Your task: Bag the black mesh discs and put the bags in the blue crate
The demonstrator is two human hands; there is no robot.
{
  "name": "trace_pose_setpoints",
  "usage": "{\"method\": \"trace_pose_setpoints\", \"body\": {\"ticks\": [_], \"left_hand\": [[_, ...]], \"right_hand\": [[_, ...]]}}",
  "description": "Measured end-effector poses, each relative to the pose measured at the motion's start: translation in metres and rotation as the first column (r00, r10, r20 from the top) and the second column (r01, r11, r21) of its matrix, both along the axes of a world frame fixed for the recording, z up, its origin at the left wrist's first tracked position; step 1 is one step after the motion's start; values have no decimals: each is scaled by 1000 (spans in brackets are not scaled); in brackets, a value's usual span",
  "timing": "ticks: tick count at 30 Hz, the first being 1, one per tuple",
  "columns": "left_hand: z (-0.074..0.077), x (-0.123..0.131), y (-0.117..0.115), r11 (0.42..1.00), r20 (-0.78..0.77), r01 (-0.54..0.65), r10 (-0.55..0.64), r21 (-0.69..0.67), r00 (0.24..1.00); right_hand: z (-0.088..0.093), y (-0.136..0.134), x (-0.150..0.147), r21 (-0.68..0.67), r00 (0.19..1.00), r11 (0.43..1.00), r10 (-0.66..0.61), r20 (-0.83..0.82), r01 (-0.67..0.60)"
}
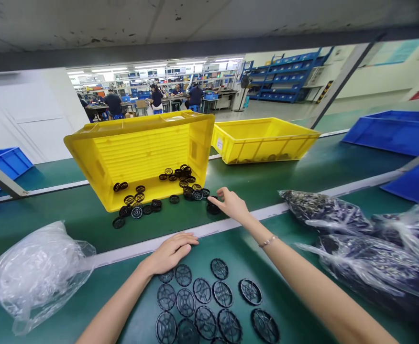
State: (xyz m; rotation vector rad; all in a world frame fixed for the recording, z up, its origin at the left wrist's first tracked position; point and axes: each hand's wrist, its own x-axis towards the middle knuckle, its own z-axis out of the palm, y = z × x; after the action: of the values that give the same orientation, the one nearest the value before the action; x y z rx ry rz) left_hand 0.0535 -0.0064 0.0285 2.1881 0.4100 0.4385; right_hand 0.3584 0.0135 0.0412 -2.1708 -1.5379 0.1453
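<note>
My right hand (231, 205) reaches past the white strip, its fingers closed on black round spoked parts (213, 206) bunched on the green surface. Palm down near that strip, my left hand (171, 251) holds nothing, fingers stretched out, just above a black spoked disc (183, 275). Several such discs lie flat in loose rows between my forearms, including one black disc (250, 292) toward the right. A yellow bin (141, 148) is tipped on its side, opening toward me. More black parts (137, 212) lie inside it and spill out in front.
A clear bag of white material (37, 277) sits left; bags of dark parts (378, 263) lie right. Behind stand a second yellow bin (267, 143) and blue bins (396, 131). A shelf underside (195, 24) hangs overhead. People sit at distant benches.
</note>
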Motion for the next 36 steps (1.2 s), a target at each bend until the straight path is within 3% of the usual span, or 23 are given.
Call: {"method": "trace_pose_setpoints", "body": {"ticks": [4, 11, 18, 24, 27, 29, 31, 33, 34, 36], "left_hand": [[-4, 5, -1, 1000, 5, -6, 6, -6, 1000], [-1, 4, -8, 1000, -32, -5, 6, 25, 999], [-2, 4, -7, 999, -37, 0, 2, 48, 999], [-2, 4, -6, 1000, -31, -4, 5, 20, 1000], [0, 3, -6, 999, -9, -31, 30, -42, 1000], [1, 2, -6, 991, 16, -73, 75, -115, 997], [1, 1, -6, 977, 36, -114, 122, -180, 992], [0, 1, -5, 968, 39, -138, 150, -211, 988], [0, 1, -5, 966, 37, -145, 157, -213, 987], [-1, 0, -5, 967, 34, -149, 159, -208, 987]], "right_hand": [[-12, 19, 3, -9, 997, 998, 68, 29, -68], [-24, -6, -1, 43, 984, 987, 152, 97, -157], [-23, -19, -2, 12, 994, 994, 106, 26, -107], [-4, -39, -11, -42, 974, 990, 123, -188, -133], [7, -56, -26, -148, 841, 944, 184, -508, -296], [10, -70, -41, -206, 726, 865, 230, -648, -458], [7, -85, -56, -216, 707, 787, 351, -615, -578], [3, -93, -66, -197, 728, 746, 494, -476, -636], [1, -94, -67, -187, 748, 751, 534, -394, -634], [-3, -86, -58, -153, 837, 832, 492, -237, -533]]}}
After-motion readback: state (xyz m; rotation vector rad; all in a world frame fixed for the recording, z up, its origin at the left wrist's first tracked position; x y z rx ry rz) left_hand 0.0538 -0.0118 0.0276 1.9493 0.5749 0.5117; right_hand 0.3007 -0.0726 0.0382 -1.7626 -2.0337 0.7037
